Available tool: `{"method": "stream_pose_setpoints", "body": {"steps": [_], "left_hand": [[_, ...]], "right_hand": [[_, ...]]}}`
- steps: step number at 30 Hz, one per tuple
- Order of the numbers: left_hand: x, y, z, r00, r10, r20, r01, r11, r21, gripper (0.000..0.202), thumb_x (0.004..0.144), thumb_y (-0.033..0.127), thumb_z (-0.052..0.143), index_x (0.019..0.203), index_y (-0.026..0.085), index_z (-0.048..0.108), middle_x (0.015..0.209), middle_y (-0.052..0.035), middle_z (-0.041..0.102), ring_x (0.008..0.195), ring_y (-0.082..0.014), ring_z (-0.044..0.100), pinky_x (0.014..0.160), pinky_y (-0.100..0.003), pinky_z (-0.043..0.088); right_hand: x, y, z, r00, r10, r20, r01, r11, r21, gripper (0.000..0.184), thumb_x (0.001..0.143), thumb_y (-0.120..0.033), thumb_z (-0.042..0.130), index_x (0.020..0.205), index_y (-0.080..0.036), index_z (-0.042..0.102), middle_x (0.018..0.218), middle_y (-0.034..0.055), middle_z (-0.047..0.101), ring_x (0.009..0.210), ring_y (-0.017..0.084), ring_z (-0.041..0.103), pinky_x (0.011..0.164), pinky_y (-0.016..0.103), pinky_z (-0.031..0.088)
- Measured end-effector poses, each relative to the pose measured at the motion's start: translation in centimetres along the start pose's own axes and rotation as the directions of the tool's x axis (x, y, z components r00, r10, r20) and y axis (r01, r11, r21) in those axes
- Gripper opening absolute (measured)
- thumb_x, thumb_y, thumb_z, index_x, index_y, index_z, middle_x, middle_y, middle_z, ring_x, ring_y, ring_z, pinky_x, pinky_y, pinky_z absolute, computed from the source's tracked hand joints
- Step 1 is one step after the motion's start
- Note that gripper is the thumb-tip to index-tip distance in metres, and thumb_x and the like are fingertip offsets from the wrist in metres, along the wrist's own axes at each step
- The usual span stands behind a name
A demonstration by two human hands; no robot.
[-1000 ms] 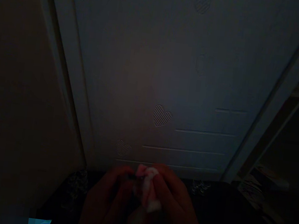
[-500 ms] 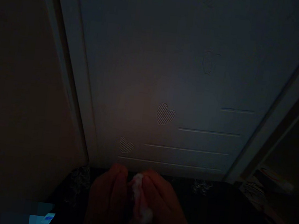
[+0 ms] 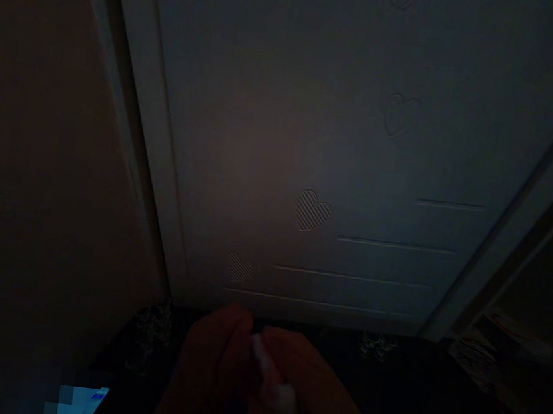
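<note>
White wad [image 3: 275, 385]: soft and crumpled, long shape, too dark for seeing the material
Left hand [image 3: 210, 373]: closed on the wad
Right hand [image 3: 317, 393]: closed on it too

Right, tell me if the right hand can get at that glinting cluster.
Probably yes: the right hand lies close to the small glinting glassy cluster on the dark surface, and nothing visible stands between them, though it is pinching the crumpled white tissue with the left hand.
</note>
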State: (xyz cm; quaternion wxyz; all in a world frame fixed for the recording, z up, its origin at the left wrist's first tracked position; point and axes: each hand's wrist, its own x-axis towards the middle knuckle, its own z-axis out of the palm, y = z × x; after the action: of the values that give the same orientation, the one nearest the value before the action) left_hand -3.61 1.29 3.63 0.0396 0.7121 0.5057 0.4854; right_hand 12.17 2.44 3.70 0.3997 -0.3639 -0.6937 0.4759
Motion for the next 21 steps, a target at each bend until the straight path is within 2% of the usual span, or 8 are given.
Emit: {"method": "stream_pose_setpoints", "body": {"steps": [4, 8, 16, 19, 21], "left_hand": [[-0.1, -0.9, 0.2, 0.999, 0.025, -0.022, -0.024, 1.000, 0.003, 0.026, 0.088, 0.032, 0.048, 0.066, 0.026, 0.058, 0.057, 0.0006, 0.059, 0.061, -0.0180, 0.060, 0.058, -0.025, 0.052], [-0.2, -1.1, 0.3, 0.999, 0.031, -0.022, -0.031, 0.999, -0.011, 0.026, 0.088, 0.032, 0.047, 0.066, 0.025, 0.058, 0.055, 0.0015, 0.055, 0.055, -0.0168, 0.057, 0.054, -0.024, 0.050], [0.5, 1.0, 0.2, 0.999, -0.013, 0.035, 0.017, 0.995, -0.103, 0.035, 0.095, 0.028, 0.036, 0.062, 0.025, 0.045, 0.050, 0.0053, 0.045, 0.043, -0.0124, 0.048, 0.046, -0.022, 0.044], [0.2, 1.4, 0.1, 1.000, -0.022, 0.009, 0.023, 0.995, -0.099, 0.032, 0.094, 0.037, 0.042, 0.064, 0.026, 0.047, 0.054, 0.0034, 0.051, 0.047, -0.0142, 0.052, 0.047, -0.023, 0.046], [0.1, 1.4, 0.1, 1.000, -0.023, -0.005, 0.023, 0.995, -0.097, 0.030, 0.093, 0.038, 0.042, 0.067, 0.026, 0.051, 0.058, 0.0024, 0.055, 0.051, -0.0152, 0.055, 0.050, -0.024, 0.048]], "right_hand": [[0.1, 0.3, 0.2, 1.000, -0.014, -0.008, 0.014, 1.000, 0.008, 0.028, 0.090, -0.023, 0.048, 0.064, -0.023, 0.059, 0.066, -0.0010, 0.057, 0.062, 0.016, 0.049, 0.056, 0.026, 0.046], [0.3, 0.2, 0.5, 0.999, 0.033, -0.024, -0.031, 0.996, 0.081, 0.027, 0.089, -0.022, 0.046, 0.063, -0.022, 0.054, 0.066, -0.0017, 0.054, 0.064, 0.014, 0.048, 0.055, 0.025, 0.043], [-0.1, -0.6, 0.1, 0.997, 0.079, -0.010, -0.077, 0.987, 0.138, 0.026, 0.088, -0.031, 0.048, 0.064, -0.022, 0.051, 0.068, -0.0017, 0.051, 0.066, 0.015, 0.046, 0.060, 0.027, 0.040], [-0.1, -0.4, 0.1, 0.997, 0.074, 0.005, -0.074, 0.982, 0.172, 0.027, 0.089, -0.036, 0.047, 0.066, -0.022, 0.051, 0.068, -0.0022, 0.050, 0.065, 0.015, 0.045, 0.061, 0.028, 0.039], [-0.2, -0.3, 0.0, 0.997, 0.081, 0.005, -0.080, 0.979, 0.185, 0.028, 0.089, -0.039, 0.049, 0.066, -0.022, 0.052, 0.068, -0.0019, 0.052, 0.065, 0.015, 0.047, 0.060, 0.028, 0.040]]}}
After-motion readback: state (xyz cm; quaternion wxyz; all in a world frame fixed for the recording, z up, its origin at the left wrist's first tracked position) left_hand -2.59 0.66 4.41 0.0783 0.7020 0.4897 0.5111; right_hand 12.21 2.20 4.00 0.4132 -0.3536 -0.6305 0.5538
